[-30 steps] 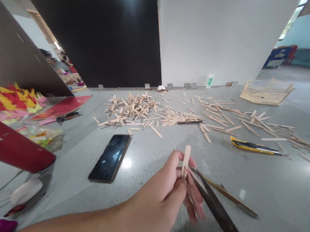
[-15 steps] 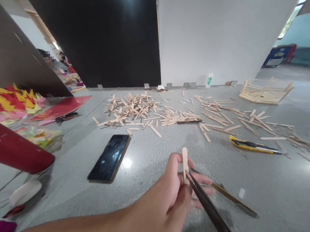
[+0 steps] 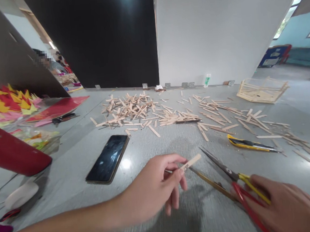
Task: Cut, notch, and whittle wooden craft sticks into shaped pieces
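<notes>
Between the thumb and fingers of my left hand (image 3: 155,187) is a short wooden craft stick (image 3: 192,161), tilted up to the right, with dark marks near my thumb. My right hand (image 3: 288,205) grips scissors (image 3: 231,174) with a red and a yellow handle. Their blades look nearly closed and point up-left, just right of the stick and apart from it. A thin brass-coloured tool (image 3: 212,183) lies on the table between my hands, its lower end hidden behind the scissors and my right hand.
Loose craft sticks (image 3: 133,108) spread along the back. A phone (image 3: 108,159) lies left, a yellow utility knife (image 3: 251,145) right. A stick frame (image 3: 262,91) and a glue tube (image 3: 207,80) stand behind. Far left are a red cylinder (image 3: 12,148) and folded paper (image 3: 6,99).
The scissors have drawn back right from the stick, and my right hand has come into view. My left hand has shifted slightly left, and the stick has turned from upright to slanting.
</notes>
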Demonstrator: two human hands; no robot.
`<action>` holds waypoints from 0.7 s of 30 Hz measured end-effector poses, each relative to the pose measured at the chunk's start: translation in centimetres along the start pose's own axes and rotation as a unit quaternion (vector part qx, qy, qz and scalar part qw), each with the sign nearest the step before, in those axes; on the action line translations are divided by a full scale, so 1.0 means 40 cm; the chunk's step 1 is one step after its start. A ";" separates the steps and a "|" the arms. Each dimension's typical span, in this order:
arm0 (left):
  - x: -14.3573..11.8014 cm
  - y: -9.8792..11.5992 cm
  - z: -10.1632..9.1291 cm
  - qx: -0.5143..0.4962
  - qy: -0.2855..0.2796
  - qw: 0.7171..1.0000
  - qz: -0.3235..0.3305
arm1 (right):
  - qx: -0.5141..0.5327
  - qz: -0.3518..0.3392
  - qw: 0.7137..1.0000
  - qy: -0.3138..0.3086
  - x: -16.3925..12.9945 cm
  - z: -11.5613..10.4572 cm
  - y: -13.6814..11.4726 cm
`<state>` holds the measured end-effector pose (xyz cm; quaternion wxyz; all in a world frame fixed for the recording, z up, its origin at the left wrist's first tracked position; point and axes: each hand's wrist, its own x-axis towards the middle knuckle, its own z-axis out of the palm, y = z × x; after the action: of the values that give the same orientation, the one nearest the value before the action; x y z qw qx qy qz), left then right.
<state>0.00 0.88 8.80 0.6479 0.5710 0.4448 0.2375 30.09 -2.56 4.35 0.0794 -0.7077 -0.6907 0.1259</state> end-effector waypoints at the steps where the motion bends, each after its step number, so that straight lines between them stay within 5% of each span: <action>1: 0.001 0.002 -0.005 0.010 -0.003 1.000 0.001 | -0.036 -0.002 0.999 0.003 0.016 -0.008 0.018; 5: 0.002 0.014 -0.016 0.054 0.015 0.998 0.026 | -0.095 -0.064 0.990 0.088 0.029 0.003 0.069; 9: 0.009 0.020 -0.020 0.039 0.026 0.999 0.027 | -0.106 -0.233 0.944 0.209 0.007 0.048 0.035; 15: 0.038 -0.013 -0.010 -0.184 -0.037 0.982 0.007 | -0.119 -0.340 0.906 0.224 -0.004 0.092 -0.035; 21: 0.048 -0.042 0.004 -0.192 -0.065 0.978 -0.040 | -0.159 -0.363 0.904 0.158 -0.025 0.097 -0.020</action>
<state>0.74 1.95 6.60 0.7823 0.4318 0.3699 0.2546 28.19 -3.76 0.93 0.1141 -0.4215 -0.8893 -0.1360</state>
